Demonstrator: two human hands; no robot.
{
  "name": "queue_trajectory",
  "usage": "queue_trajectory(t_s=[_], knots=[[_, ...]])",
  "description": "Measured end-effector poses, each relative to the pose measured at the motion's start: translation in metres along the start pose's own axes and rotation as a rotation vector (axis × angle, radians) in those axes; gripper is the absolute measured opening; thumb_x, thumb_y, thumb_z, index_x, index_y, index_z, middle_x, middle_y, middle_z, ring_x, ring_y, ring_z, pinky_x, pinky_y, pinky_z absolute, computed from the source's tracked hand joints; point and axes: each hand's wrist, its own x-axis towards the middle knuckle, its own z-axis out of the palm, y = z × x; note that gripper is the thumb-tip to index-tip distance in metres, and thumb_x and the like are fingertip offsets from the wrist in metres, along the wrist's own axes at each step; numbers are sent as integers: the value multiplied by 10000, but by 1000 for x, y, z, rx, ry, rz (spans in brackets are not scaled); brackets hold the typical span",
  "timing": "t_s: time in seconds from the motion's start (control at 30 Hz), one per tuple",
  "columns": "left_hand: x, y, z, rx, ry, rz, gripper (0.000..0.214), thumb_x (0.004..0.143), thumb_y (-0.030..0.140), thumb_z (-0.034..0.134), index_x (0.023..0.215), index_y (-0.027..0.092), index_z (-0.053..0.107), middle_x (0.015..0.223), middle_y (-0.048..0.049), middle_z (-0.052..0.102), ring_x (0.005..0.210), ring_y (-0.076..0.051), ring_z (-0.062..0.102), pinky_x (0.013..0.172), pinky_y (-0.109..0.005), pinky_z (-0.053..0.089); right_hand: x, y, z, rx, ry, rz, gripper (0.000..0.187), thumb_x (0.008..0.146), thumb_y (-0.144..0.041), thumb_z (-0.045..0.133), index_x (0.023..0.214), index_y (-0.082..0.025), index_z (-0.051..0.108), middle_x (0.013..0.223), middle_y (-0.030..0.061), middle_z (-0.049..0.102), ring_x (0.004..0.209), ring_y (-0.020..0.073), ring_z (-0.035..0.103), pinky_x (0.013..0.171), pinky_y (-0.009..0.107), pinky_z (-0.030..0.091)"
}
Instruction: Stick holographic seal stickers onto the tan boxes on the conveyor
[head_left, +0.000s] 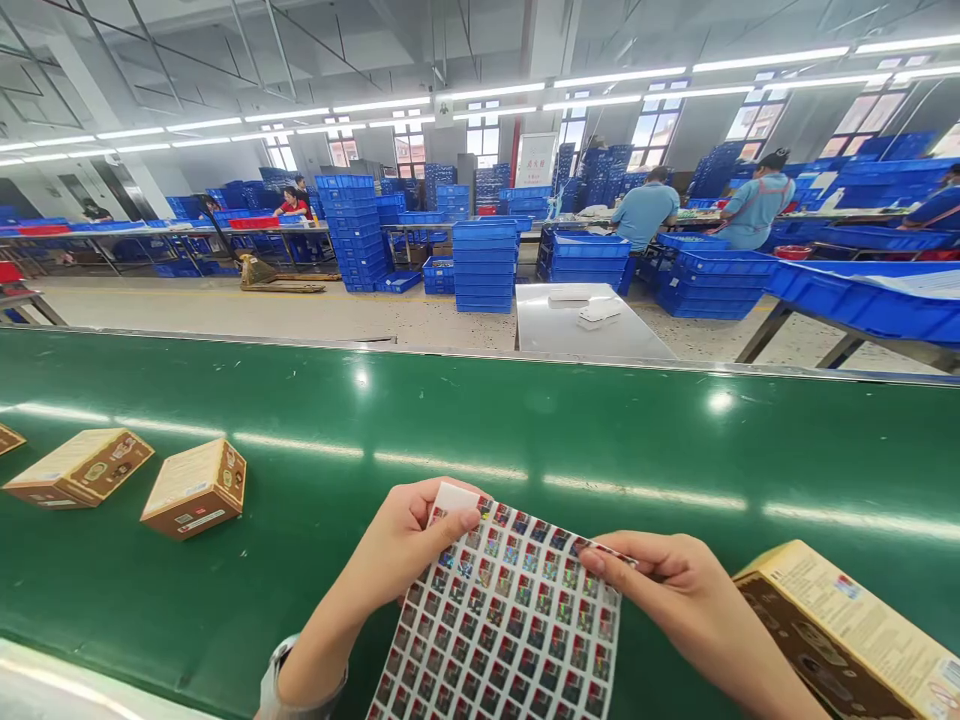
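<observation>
A sheet of small shiny stickers [517, 620], laid out in rows on white backing, is held up in front of me over the green conveyor belt. My left hand [409, 545] pinches its top left corner, where a blank white strip shows under the thumb. At the top right corner my right hand [667, 580] grips the edge between thumb and fingers. Beside my right forearm a brown and cream box [855, 620] rests on the belt, partly covered by that arm. The sheet's lower end runs out of view.
On the green belt [300, 600] to the left sit a cream-topped brown carton [195, 485], a second carton [82, 467] and the edge of another. Beyond the belt stand a metal table [577, 330], stacked blue crates [484, 268] and a pallet jack [277, 275]. Several people work farther back.
</observation>
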Motion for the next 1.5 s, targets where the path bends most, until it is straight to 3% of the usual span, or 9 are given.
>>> queue_trajectory(t_s=[0.13, 0.23, 0.33, 0.47, 0.77, 0.97, 1.1, 1.2, 1.5], knots=[[0, 1, 8, -13, -64, -59, 437, 871, 561, 640, 874, 127, 688, 764, -46, 673, 657, -140, 567, 616, -233, 416, -3, -1, -13, -34, -46, 39, 396, 914, -587, 634, 971, -230, 795, 843, 46, 745, 799, 267, 686, 708, 318, 536], [-1, -4, 24, 6, -83, -30, 427, 923, 533, 575, 781, 136, 641, 679, -1, 577, 596, -106, 462, 570, -220, 345, -8, -3, -17, -246, 137, -11, 419, 866, -553, 697, 1163, -258, 722, 1105, 78, 730, 1040, 332, 663, 666, 329, 575], [-2, -11, 40, 49, -124, -14, 425, 959, 492, 527, 711, 149, 567, 631, 34, 462, 585, -97, 375, 555, -224, 293, -10, -4, -3, -536, 345, -283, 284, 944, -434, 641, 1191, -296, 666, 1309, 59, 636, 1214, 321, 571, 812, 396, 567], [-7, -15, 50, 70, -165, 0, 408, 981, 475, 476, 706, 173, 485, 661, 42, 394, 621, -108, 335, 569, -234, 280, -5, -1, 27, -814, 335, -673, 114, 1018, -238, 543, 1084, -259, 634, 1294, 52, 642, 1228, 282, 561, 1096, 507, 322], [-11, -14, 45, 62, -163, -9, 442, 986, 521, 441, 729, 166, 499, 669, 39, 407, 622, -110, 321, 595, -251, 299, -8, -8, 38, -861, 356, -824, 167, 981, -98, 547, 1001, -226, 653, 1285, 53, 654, 1249, 287, 556, 1143, 491, 262], [-15, 0, 1, -28, -402, -152, 437, 918, 535, 572, 741, 143, 650, 648, 10, 571, 543, -91, 426, 529, -223, 331, -12, 3, 23, -34, 439, -206, 187, 974, -473, 618, 973, -294, 672, 1269, 29, 669, 1189, 290, 610, 1005, 389, 495], [-22, 12, -15, 220, -591, 112, 288, 964, 343, 549, 754, 183, 664, 1051, -55, 737, 976, -196, 619, 851, -289, 470, 8, 25, 20, 318, 212, 87, 407, 888, -618, 679, 1131, -291, 678, 1341, 70, 623, 1212, 331, 588, 1097, 476, 407], [-23, 14, -11, 334, -652, 177, 253, 968, 265, 543, 740, 199, 630, 1400, -16, 603, 1276, -218, 507, 1058, -324, 391, 16, 35, 23, 348, 160, 137, 436, 877, -607, 701, 1158, -275, 675, 1390, 88, 580, 1262, 344, 537, 1121, 501, 354], [-20, -12, 21, 317, -685, 113, 319, 936, 191, 553, 628, 201, 471, 1557, 75, 405, 1331, -214, 513, 1046, -314, 425, 9, 39, 10, 144, 194, 196, 369, 857, -590, 719, 792, -228, 686, 1358, 67, 596, 1229, 336, 528, 981, 376, 424]])
